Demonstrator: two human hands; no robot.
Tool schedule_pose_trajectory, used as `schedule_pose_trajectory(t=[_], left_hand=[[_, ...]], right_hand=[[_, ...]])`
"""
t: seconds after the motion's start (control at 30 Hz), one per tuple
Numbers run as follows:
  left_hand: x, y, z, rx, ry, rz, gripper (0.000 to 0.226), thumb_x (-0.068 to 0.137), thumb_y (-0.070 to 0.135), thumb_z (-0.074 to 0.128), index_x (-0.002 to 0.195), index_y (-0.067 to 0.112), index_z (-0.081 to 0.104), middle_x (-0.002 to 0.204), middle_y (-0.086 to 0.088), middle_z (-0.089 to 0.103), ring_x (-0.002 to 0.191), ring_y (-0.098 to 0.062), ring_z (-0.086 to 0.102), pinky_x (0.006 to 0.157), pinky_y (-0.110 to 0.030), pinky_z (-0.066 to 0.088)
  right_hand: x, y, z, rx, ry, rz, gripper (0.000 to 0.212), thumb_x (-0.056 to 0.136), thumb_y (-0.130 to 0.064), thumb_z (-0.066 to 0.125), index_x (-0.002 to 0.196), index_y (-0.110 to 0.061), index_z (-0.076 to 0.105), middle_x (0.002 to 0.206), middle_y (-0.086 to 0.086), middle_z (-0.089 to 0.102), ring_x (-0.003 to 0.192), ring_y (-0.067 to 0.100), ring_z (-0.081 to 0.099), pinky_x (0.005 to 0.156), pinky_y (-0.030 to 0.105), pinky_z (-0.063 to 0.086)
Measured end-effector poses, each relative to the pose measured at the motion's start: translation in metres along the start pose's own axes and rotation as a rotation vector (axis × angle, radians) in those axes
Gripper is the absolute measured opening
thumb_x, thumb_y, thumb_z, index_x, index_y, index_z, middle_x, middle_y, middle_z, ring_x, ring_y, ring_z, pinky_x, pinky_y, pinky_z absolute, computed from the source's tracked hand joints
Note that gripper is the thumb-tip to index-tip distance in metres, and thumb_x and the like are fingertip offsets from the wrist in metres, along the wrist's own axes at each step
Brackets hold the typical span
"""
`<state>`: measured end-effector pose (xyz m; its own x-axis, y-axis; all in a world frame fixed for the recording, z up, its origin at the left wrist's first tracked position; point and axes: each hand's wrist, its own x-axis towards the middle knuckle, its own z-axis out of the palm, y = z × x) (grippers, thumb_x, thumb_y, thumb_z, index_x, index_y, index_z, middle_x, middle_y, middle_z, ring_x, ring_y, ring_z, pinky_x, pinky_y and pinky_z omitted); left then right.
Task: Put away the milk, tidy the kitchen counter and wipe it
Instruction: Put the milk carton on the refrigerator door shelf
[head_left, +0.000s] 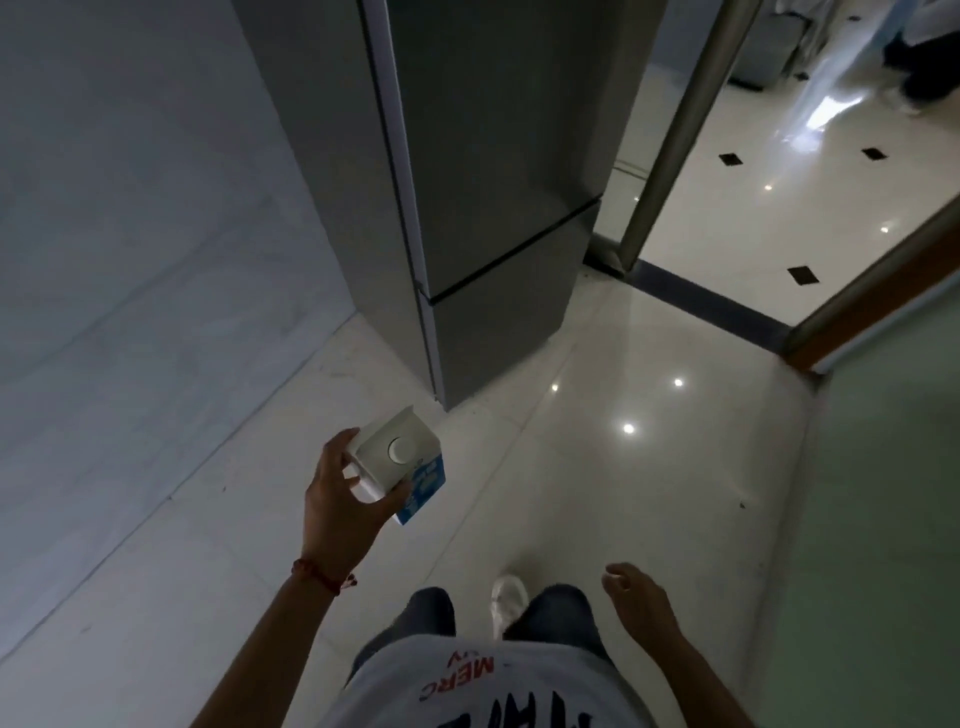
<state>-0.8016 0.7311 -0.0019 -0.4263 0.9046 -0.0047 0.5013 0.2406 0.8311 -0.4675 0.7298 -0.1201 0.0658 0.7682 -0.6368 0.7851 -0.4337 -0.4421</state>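
Observation:
A white and blue milk carton (400, 462) with a round white cap is held upright in my left hand (337, 499), fingers wrapped round its top and side, above the floor. A tall grey fridge (493, 208) stands just ahead of it with both doors closed; a seam divides the upper door from the lower. My right hand (639, 597) hangs low at my right side, loosely curled and holding nothing.
A pale wall (130, 234) runs along the left. Glossy white floor tiles (649, 467) lie ahead. At the right, a doorway with a dark threshold strip (711, 299) leads to another room, and a door frame (883, 291) stands beside it. A person's legs (924, 62) show at the far top right.

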Motion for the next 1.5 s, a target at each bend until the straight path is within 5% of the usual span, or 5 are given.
schedule_pose_trajectory(t=[0.53, 0.97, 1.17, 1.37, 1.5], left_hand=[[0.135, -0.074, -0.046, -0.04, 0.161, -0.341, 0.069, 0.059, 0.003, 0.082, 0.116, 0.016, 0.046, 0.113, -0.013, 0.061, 0.1, -0.025, 0.057, 0.077, -0.031, 0.052], [0.353, -0.002, -0.088, -0.073, 0.101, 0.05, 0.07, 0.063, 0.008, 0.08, 0.122, 0.01, 0.042, 0.115, 0.005, 0.048, 0.102, -0.014, 0.052, 0.069, -0.008, 0.041], [0.347, 0.005, -0.063, -0.129, 0.057, -0.017, 0.07, 0.063, 0.007, 0.079, 0.122, 0.013, 0.042, 0.117, 0.002, 0.05, 0.104, -0.016, 0.052, 0.072, -0.013, 0.044], [0.344, 0.006, -0.051, -0.117, 0.03, -0.029, 0.07, 0.062, 0.009, 0.081, 0.119, 0.019, 0.042, 0.114, 0.006, 0.05, 0.102, -0.013, 0.052, 0.07, -0.008, 0.043], [0.344, 0.007, -0.052, -0.106, 0.033, -0.022, 0.07, 0.062, 0.008, 0.081, 0.12, 0.017, 0.042, 0.115, 0.006, 0.05, 0.104, -0.015, 0.051, 0.07, -0.01, 0.042]], right_hand=[[0.141, -0.284, -0.008, 0.022, 0.019, -0.342, 0.034, 0.093, -0.021, 0.049, 0.126, -0.012, 0.051, 0.122, 0.013, 0.062, 0.107, 0.021, 0.059, 0.088, 0.025, 0.043], [0.159, -0.571, -0.088, 0.536, 0.905, -0.817, 0.088, 0.074, -0.025, 0.074, 0.137, 0.01, 0.023, 0.146, 0.029, 0.027, 0.136, 0.027, 0.026, 0.113, 0.031, 0.025], [0.184, -0.611, -0.1, 0.634, 1.109, -0.765, 0.095, 0.066, -0.028, 0.081, 0.134, 0.011, 0.027, 0.141, 0.035, 0.028, 0.131, 0.045, 0.032, 0.101, 0.058, 0.04], [0.189, -0.609, -0.107, 0.511, 1.228, -0.835, 0.106, 0.07, -0.044, 0.074, 0.143, -0.038, -0.002, 0.141, 0.021, 0.021, 0.133, 0.035, 0.027, 0.107, 0.052, 0.037], [0.189, -0.593, -0.113, 0.419, 1.183, -0.873, 0.091, 0.071, -0.043, 0.073, 0.138, -0.02, 0.016, 0.139, 0.029, 0.029, 0.13, 0.036, 0.03, 0.101, 0.055, 0.041]])
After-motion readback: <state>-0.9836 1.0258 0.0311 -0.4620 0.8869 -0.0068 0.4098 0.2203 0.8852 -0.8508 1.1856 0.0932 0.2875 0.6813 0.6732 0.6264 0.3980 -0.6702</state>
